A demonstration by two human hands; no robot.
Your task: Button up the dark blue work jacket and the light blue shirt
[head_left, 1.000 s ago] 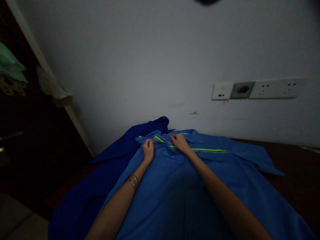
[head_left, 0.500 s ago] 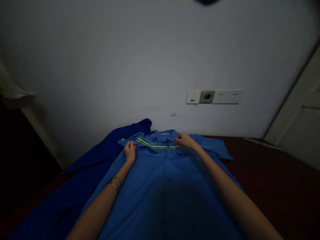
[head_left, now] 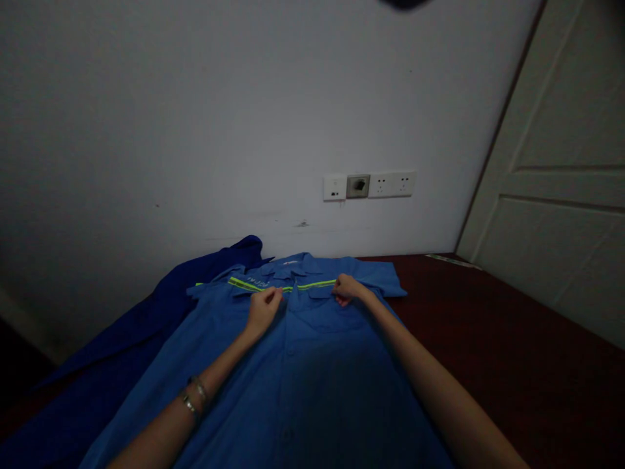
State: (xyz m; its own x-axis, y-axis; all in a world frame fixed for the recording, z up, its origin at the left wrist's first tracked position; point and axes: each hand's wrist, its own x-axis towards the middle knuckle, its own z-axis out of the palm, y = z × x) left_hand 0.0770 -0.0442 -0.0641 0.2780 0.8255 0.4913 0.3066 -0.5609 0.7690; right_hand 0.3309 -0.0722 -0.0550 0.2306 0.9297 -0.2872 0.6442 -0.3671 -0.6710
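A blue work shirt [head_left: 312,378] lies front up, with a yellow-green stripe [head_left: 317,284] across the chest and white lettering on the chest to the left. My left hand [head_left: 263,311] is closed in a pinch on the shirt, just below the stripe and beside the button placket. My right hand [head_left: 347,288] is closed too, with its fingertips at the outer edge of the chest pocket flap [head_left: 319,293]. Whatever fabric lies between the fingertips is too small to see clearly. Partly under the shirt, to the left, spreads a darker blue garment [head_left: 161,306].
The dark red tabletop [head_left: 463,326] runs along a grey-white wall [head_left: 219,130]. Wall sockets [head_left: 390,185] sit above the shirt. At the right stands a white panelled door [head_left: 561,241]. A thin strip [head_left: 452,261] lies near the table's back edge.
The view has swung right, bringing the door in. My right hand has shifted from the collar area to the pocket flap. My left hand has moved from the shirt's left side to the placket.
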